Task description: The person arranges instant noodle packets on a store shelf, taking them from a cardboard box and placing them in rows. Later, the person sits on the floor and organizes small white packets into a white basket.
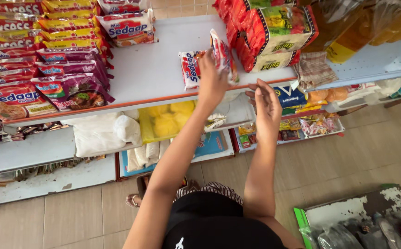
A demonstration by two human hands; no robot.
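My left hand (212,78) grips a noodle packet (223,55) above the shelf (149,69) — stocking; right hand (267,103) open, empty — next, lay it beside the flat packet (190,68).

Red-and-white noodle packet (222,55) over a white shelf (154,69), purple packets (73,90), a checked brown cloth (313,69), beige floor tiles (343,157).

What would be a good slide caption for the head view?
Left hand holds a noodle packet over a white shelf; right hand empty.
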